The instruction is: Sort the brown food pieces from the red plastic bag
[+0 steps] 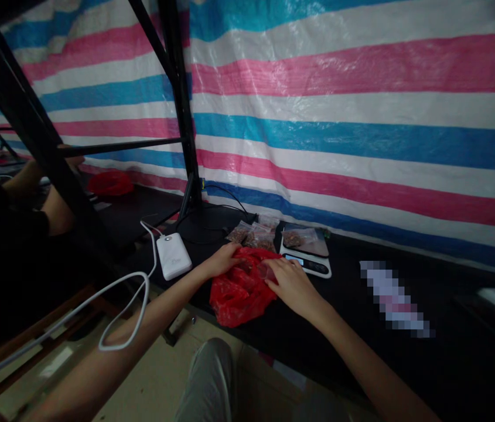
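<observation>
A crumpled red plastic bag lies at the table's front edge, its mouth upward. My left hand is closed on the left side of its rim. Over the bag's right side, my right hand pinches a small clear plastic bag between thumb and fingers; whether it has anything in it is hard to see. Just behind are several small clear bags of brown grains. A white digital scale with a lit display stands beyond my right hand, and one grain-filled bag rests on its plate.
A white power bank with a looping white cable is left of my left arm. Black metal posts rise behind it. A blurred pale strip lies on the right. Further left, another person's arm is near a second red bag.
</observation>
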Demonstrator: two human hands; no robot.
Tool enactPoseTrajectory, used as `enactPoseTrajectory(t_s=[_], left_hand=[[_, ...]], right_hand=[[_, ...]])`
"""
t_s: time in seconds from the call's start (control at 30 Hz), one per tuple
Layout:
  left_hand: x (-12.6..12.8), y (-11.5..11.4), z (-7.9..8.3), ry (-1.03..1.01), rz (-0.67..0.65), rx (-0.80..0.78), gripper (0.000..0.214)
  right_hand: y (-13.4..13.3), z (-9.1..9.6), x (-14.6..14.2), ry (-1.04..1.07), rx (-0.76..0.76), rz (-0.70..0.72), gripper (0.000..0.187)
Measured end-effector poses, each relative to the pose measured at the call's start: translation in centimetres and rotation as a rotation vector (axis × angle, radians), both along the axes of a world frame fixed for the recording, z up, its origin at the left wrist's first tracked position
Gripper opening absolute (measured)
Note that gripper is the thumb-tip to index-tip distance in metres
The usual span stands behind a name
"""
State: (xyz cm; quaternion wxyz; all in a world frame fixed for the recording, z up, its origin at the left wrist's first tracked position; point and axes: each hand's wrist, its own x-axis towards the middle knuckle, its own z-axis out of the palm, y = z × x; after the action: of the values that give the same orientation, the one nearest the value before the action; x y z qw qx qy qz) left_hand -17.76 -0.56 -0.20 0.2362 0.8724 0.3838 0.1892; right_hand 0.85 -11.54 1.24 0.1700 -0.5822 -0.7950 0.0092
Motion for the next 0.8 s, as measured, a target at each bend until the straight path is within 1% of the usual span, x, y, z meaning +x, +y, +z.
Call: enactPoseTrajectory(t_s=[0.1, 0.2, 0.3, 0.37, 0.47, 0.53, 0.7, 0.8], left_hand=[[0.4, -0.7, 0.5, -0.068, 0.015, -0.082, 0.018], [1.0, -1.2, 0.9, -0.155, 0.037, -0.167, 0.017], [1.4, -1.1, 0.8, -0.243, 0.062, -0.238, 0.019], [1.6, -0.8, 0.6, -0.287, 0.086, -0.241, 0.019], [1.8, -0.5, 0.5, -0.325, 0.116, -0.194, 0.016], [2.1, -0.4, 0.6, -0.361, 0.126, -0.203, 0.015], [2.8, -1.2, 1.1, -0.527, 0.159, -0.393, 0.019], [2.9, -1.5, 1.3, -0.531, 0.13, -0.463, 0.028]], right_hand=[[0.2, -0.3, -0.5, -0.058, 0.052, -0.019, 0.034], [0.4, -0.7, -1.1, -0.075, 0.051, -0.058, 0.033], [0.6, -0.8, -1.3, -0.068, 0.045, -0.09, 0.031], [0.6, -0.8, -1.4, -0.056, 0.056, -0.101, 0.031], [0.6, -0.8, -1.5, -0.03, 0.063, -0.11, 0.032], [0.7, -0.9, -1.6, -0.003, 0.054, -0.114, 0.033], [1.0, -1.5, -1.5, 0.089, 0.029, -0.15, 0.033], [1.3, -1.9, -1.3, 0.14, -0.003, -0.163, 0.033]])
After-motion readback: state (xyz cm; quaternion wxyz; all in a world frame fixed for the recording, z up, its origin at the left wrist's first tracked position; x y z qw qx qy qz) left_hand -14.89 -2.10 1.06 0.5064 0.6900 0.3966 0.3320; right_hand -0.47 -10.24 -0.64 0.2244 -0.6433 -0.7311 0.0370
